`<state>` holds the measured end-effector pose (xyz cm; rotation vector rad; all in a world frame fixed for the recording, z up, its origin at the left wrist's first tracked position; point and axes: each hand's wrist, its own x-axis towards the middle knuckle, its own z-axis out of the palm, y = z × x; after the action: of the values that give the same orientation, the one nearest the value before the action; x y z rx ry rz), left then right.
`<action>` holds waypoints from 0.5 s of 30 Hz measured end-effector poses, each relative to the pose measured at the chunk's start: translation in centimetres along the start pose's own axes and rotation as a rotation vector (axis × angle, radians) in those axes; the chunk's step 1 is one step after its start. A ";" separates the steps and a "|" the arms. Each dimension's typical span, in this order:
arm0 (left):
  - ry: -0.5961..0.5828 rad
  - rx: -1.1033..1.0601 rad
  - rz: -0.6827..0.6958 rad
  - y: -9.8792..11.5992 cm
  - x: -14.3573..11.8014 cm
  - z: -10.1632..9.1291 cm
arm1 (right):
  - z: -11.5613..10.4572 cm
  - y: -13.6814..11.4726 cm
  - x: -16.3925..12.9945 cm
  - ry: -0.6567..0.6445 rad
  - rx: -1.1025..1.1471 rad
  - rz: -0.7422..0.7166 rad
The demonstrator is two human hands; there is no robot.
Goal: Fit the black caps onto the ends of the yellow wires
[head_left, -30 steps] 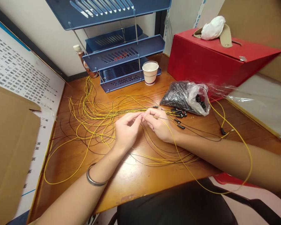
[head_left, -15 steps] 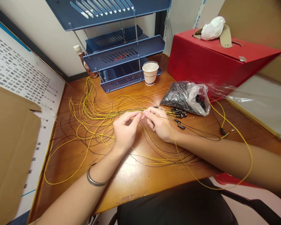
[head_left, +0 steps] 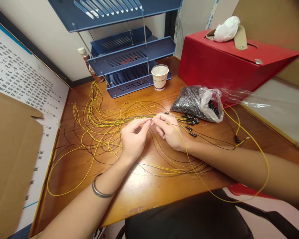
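My left hand point(head_left: 134, 136) and my right hand point(head_left: 169, 131) meet fingertip to fingertip over the middle of the wooden desk point(head_left: 144, 189). Both pinch the same thin yellow wire point(head_left: 261, 156), which loops out over my right forearm and off the desk edge. Under and left of my hands lies a tangle of yellow and black wires point(head_left: 99, 126). Several wire ends with small black caps point(head_left: 190, 121) lie just right of my right hand. A metal bangle point(head_left: 99, 191) sits on my left wrist.
A clear plastic bag of black caps point(head_left: 198, 103) lies right of centre. Behind it stands a red box point(head_left: 229, 63) with a white wad on top. A blue tiered tray rack point(head_left: 129, 63), a paper cup point(head_left: 159, 77) and a bottle point(head_left: 89, 64) stand at the back. Cardboard point(head_left: 10, 156) leans at left.
Almost nothing: both hands shifted very slightly at the fingertips while staying pinched on the wire; the yellow loop over my right arm swayed a little.
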<state>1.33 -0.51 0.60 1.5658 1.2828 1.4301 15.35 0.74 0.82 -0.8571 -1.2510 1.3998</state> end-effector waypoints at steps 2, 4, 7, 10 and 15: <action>-0.007 -0.009 -0.016 0.1 0.0 0.0 | 0.0 0.0 0.0 0.002 -0.003 0.010; -0.016 -0.014 -0.040 0.2 0.0 -0.1 | 0.0 0.1 0.0 0.009 0.007 0.007; -0.029 -0.033 -0.066 0.3 -0.1 -0.1 | 0.0 0.1 0.0 0.015 0.022 -0.005; -0.031 -0.063 -0.071 0.3 -0.1 0.0 | 0.1 0.1 0.0 0.009 0.011 0.007; -0.045 -0.094 -0.097 0.1 -0.1 0.0 | 0.1 0.1 -0.1 0.001 0.001 0.002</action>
<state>1.34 -0.60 0.68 1.4465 1.2298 1.3671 15.27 0.62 0.68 -0.8584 -1.2492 1.4012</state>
